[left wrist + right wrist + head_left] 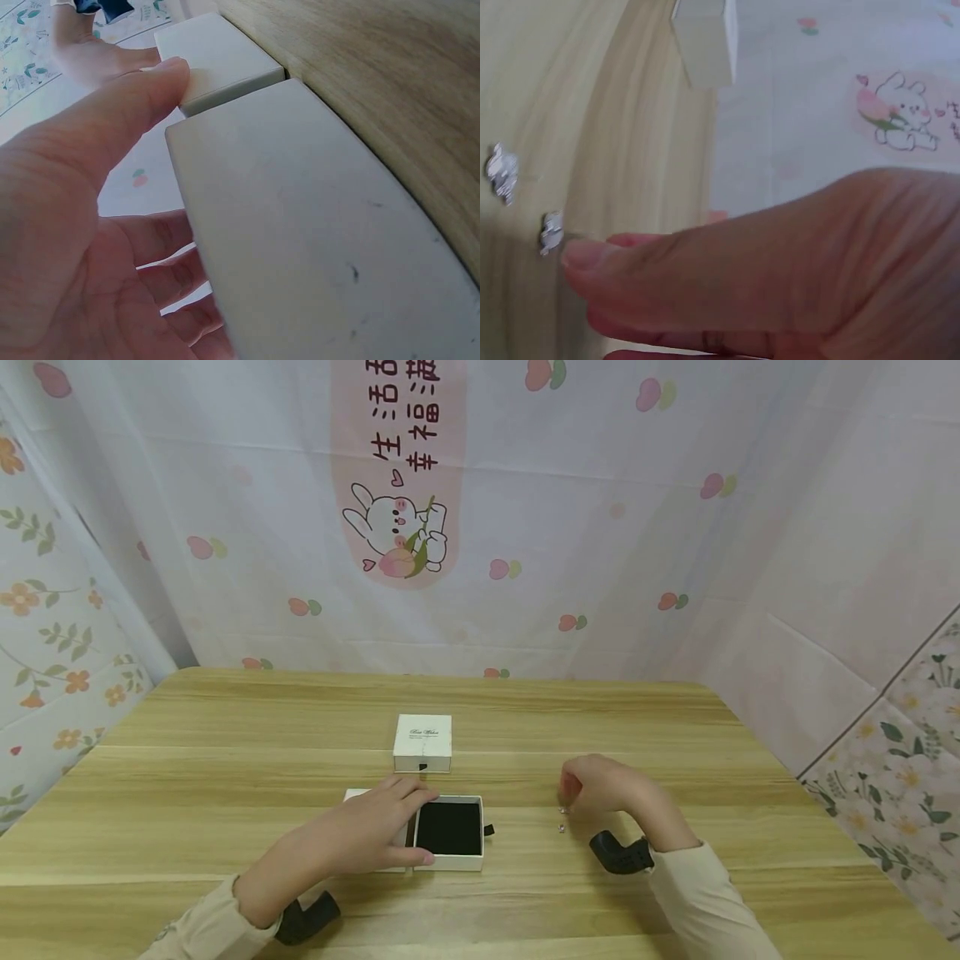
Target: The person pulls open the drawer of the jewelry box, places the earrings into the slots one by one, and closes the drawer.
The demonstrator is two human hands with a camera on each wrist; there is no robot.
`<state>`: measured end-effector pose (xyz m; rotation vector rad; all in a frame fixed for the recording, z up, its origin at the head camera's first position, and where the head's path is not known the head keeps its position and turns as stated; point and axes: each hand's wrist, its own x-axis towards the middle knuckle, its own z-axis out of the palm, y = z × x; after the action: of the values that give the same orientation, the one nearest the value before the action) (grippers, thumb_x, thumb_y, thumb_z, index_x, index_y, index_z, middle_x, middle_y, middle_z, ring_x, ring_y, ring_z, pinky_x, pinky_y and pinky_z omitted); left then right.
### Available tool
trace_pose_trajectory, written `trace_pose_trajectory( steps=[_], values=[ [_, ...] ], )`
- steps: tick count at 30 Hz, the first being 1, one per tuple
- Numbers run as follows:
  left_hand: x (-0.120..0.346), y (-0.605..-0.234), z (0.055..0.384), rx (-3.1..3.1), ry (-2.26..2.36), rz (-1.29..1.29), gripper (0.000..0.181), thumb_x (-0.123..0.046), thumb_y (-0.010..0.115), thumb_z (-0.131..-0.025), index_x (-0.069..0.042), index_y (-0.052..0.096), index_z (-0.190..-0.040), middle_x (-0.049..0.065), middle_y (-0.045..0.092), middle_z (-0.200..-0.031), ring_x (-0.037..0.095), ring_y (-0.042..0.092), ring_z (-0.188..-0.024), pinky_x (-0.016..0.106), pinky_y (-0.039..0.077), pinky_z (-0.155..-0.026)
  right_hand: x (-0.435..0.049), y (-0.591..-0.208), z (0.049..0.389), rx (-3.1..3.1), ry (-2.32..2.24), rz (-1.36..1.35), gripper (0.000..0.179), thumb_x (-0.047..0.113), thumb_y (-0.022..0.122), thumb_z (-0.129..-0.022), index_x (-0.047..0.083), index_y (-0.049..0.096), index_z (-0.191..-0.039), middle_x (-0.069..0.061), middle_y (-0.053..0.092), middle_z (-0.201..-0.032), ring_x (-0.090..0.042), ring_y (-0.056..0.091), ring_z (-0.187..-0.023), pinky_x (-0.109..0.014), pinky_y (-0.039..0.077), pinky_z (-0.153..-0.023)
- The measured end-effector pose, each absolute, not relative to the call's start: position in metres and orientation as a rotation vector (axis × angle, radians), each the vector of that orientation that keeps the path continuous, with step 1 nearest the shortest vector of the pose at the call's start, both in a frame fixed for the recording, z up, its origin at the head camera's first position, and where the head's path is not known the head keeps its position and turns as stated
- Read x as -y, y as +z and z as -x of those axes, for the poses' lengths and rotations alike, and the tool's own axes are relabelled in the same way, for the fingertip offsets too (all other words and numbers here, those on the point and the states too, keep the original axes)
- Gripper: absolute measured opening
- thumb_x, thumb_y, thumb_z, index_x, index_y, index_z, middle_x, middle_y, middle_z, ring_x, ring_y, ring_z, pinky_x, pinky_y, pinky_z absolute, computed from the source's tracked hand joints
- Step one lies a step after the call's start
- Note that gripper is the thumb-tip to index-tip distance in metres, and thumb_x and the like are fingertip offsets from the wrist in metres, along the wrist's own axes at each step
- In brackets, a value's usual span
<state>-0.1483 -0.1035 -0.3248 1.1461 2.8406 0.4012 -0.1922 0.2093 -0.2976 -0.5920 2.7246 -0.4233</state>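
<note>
A white jewelry box lies pulled apart, its drawer (450,862) with a black lining (450,828) and a black pull tab jutting right from its sleeve (300,217). My left hand (375,831) grips the box from above, thumb at the near side and fingers at the far side. In the left wrist view the thumb lies against the drawer's edge. To the right, two small silvery ornaments, perhaps earrings, lie on the table: one (551,232) just off my right thumb tip, the other (502,174) farther away. My right hand (600,789) reaches down there with fingers loosely bent; no held thing shows.
A second white box (423,739), closed and with printed lettering, stands behind the opened one. Wood-grain tabletop (225,760) extends around both. A printed curtain (600,527) hangs along the table's back edge. Each wrist wears a black device (621,853).
</note>
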Motion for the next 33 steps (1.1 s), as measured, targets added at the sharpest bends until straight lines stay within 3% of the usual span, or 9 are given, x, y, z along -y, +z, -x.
trace_pose_trajectory(
  steps=[13,33],
  values=[
    [0.104,-0.326,0.149,-2.83,0.414,-1.149,0.067,-0.048,0.06,-0.086,-0.001,0.047,-0.132,0.01,0.049,-0.129,0.027,0.046,-0.12,0.043,0.044,-0.096,-0.218,-0.315,0.206,-2.604,-0.517,0.599,0.015,0.002,0.07,-0.074,0.008,0.058,-0.081,0.002,0.051,-0.072,-0.012,0.044,-0.068,-0.025,0.036,-0.062],
    [0.104,-0.324,0.149,-2.817,0.426,-1.111,0.069,-0.049,0.061,-0.085,-0.002,0.046,-0.133,0.011,0.048,-0.13,0.028,0.045,-0.121,0.044,0.043,-0.097,-0.221,-0.32,0.21,-2.581,-0.58,0.672,0.01,0.005,0.071,-0.075,0.007,0.061,-0.076,0.005,0.052,-0.068,-0.007,0.045,-0.064,-0.021,0.038,-0.06]
  ],
)
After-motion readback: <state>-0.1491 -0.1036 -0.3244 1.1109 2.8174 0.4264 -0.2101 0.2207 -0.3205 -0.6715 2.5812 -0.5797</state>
